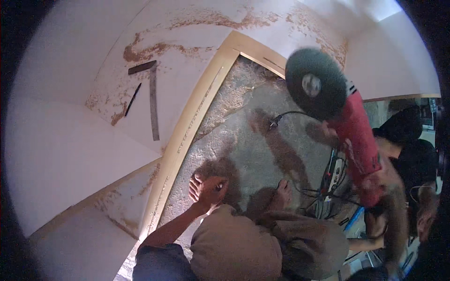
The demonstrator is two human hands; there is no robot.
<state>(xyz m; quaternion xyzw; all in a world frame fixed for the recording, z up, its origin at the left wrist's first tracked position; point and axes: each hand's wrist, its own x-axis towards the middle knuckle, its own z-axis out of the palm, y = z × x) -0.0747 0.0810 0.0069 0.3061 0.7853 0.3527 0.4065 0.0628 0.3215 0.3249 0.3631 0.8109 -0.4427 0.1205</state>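
Red angle grinder [358, 145] held up in the right hand [376, 184], above the right side of the grey floor [243, 136].
Right grip clamped on the grinder's body, likely to keep fingers back from the disc [321, 98], which sits raised at the far end; tool and hand motion-blurred. Left hand [207, 189] is beside the trousered knee [227, 220], near the wooden frame [202, 93]'s left rail; can't tell how closed its fingers are or whether anything is in them. L-shaped square [153, 100] and dark pen [133, 99] lie on the white panel [172, 103] outside that rail, presumably parked there to stay reachable. Cable plug [273, 122] rests on the floor inside the frame.
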